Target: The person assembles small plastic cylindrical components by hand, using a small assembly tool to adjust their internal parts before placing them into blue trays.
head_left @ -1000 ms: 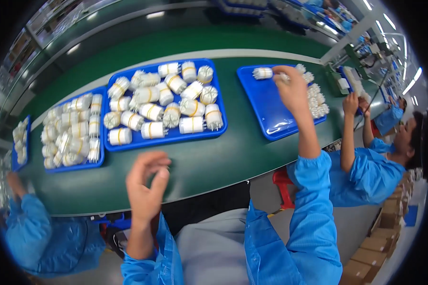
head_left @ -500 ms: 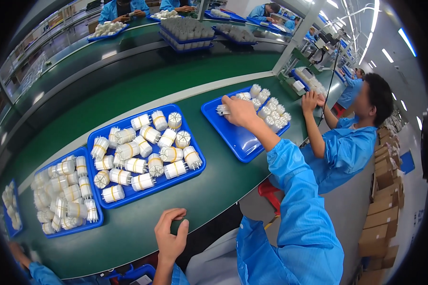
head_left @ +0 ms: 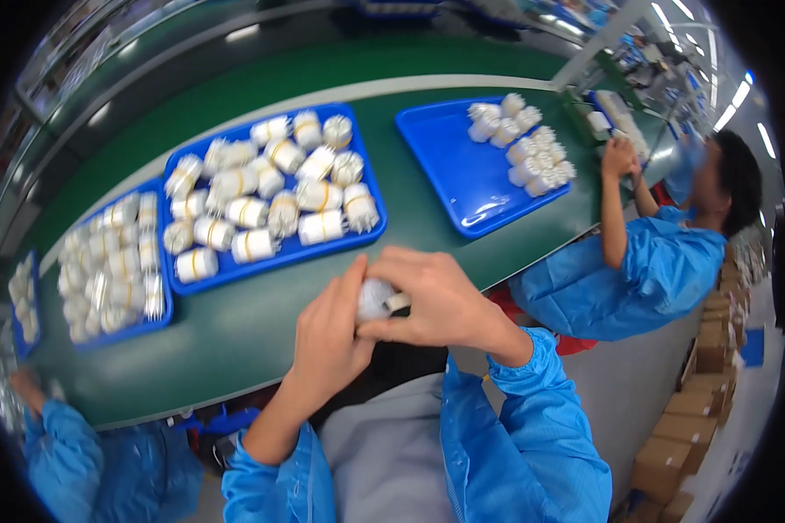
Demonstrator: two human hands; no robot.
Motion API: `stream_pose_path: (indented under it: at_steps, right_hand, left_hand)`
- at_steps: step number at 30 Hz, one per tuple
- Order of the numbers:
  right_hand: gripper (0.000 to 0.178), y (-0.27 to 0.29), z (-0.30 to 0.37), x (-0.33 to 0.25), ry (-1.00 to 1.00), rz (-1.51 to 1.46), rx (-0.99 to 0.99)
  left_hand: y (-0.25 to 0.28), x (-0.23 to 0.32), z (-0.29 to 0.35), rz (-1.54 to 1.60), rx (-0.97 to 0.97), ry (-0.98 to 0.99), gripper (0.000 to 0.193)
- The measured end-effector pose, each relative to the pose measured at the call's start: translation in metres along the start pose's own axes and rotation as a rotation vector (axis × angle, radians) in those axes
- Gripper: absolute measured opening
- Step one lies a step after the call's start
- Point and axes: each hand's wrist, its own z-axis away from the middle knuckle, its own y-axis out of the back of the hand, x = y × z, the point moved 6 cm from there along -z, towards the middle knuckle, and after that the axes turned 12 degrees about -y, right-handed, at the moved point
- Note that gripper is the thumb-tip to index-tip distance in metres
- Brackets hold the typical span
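Observation:
Both my hands meet in front of my body, over the near edge of the green table. Between them is a whitish, rounded cylindrical bundle [head_left: 373,301], mostly covered by fingers and slightly blurred. My left hand [head_left: 325,336] is closed along its left side. My right hand [head_left: 436,301] grips it from the right, with thumb below and fingers over the top; a small pale piece shows by the thumb. Beyond my hands lies a blue tray [head_left: 371,166] of white cylindrical bundles [head_left: 246,212] with yellow bands. Farther right, another blue tray [head_left: 462,166] holds bundles standing close together [head_left: 541,161].
A third blue tray [head_left: 163,315] heaped with white bundles adjoins on the left, with a smaller one [head_left: 31,336] past it. A co-worker in blue [head_left: 619,279] sits at the right; another person's sleeve [head_left: 65,453] shows lower left. Cardboard boxes [head_left: 663,458] line the floor at right.
My right hand has come back from the right-hand tray to my left hand. My left hand, formerly empty with fingers apart, now closes on the bundle. The view has shifted.

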Motion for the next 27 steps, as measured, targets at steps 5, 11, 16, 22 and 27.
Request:
stream_pose_path:
  at_steps: [5, 11, 16, 22, 27]
  right_hand:
    - [0.028, -0.014, -0.006, 0.070, -0.043, -1.175, 0.209]
    - [0.053, -0.043, 0.001, 0.079, -0.010, -1.682, 0.207]
    - [0.052, -0.057, -0.006, 0.090, 0.007, -1.809, 0.255]
    - [0.052, -0.055, -0.005, 0.093, 0.041, -1.772, 0.246]
    - [0.051, -0.058, -0.004, 0.090, 0.061, -1.726, 0.212]
  left_hand:
    - [-0.012, -0.015, 0.037, 0.407, 0.169, 0.508, 0.046]
    - [-0.021, -0.011, 0.047, 0.837, 0.224, 0.651, 0.042]
    - [-0.031, -0.024, 0.054, 1.135, 0.395, 0.648, 0.047]
    - [-0.031, -0.023, 0.049, 1.230, 0.401, 0.602, 0.054]
    - [-0.033, -0.022, 0.052, 1.314, 0.425, 0.657, 0.056]
